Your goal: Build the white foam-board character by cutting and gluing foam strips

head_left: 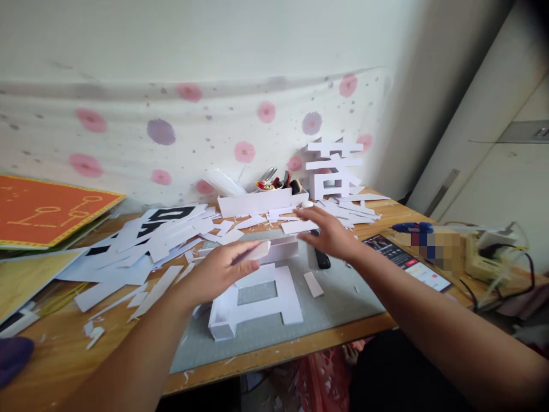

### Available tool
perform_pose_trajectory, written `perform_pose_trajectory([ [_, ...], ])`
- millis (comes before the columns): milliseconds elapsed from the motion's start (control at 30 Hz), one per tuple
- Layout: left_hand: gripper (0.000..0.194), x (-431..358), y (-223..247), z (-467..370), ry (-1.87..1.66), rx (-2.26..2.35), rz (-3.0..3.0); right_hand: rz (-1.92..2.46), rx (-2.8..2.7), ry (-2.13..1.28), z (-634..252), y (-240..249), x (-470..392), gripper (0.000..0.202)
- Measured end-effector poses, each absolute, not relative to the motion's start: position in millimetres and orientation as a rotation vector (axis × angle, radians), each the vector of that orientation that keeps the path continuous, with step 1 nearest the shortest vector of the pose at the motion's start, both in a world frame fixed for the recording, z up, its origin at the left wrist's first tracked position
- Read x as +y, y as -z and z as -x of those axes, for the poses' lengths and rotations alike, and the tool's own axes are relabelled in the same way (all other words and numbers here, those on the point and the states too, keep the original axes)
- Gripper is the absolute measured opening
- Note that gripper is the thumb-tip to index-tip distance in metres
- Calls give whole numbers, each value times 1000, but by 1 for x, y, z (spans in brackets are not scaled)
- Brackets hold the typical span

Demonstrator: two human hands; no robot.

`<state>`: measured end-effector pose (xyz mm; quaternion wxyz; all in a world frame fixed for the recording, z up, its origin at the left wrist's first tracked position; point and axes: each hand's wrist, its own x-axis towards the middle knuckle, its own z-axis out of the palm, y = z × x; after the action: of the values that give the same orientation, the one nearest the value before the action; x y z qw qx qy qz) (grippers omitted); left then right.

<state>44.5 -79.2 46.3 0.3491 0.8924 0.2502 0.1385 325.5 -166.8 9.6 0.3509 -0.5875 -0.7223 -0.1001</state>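
Observation:
My left hand is closed around a small white board strip, held above a white cut-out frame. The frame lies flat on the grey cutting mat. Upright white walls stand along parts of its edge, one at the front left and another at the back. My right hand hovers to the right of the frame, its fingers stretched and apart, with nothing seen in it. Under it lies a dark elongated object. A short white strip rests on the mat.
White offcuts cover the table's left and back. A white box with tools and a standing white character model are at the back. To the right are a lit tablet and a blue glue gun; cables trail there.

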Motion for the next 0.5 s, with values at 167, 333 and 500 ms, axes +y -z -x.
perform_pose_trajectory([
  [167,51,-86,-51,-54,-181,454,-2189,1075,-2035,123,-266,-22,-194,19],
  [333,31,-73,-42,-59,-435,413,-2441,1253,-1981,88,-292,-31,-203,17],
  [500,26,-44,-22,-50,-893,494,-2208,1796,-1199,175,-405,-24,-267,33],
])
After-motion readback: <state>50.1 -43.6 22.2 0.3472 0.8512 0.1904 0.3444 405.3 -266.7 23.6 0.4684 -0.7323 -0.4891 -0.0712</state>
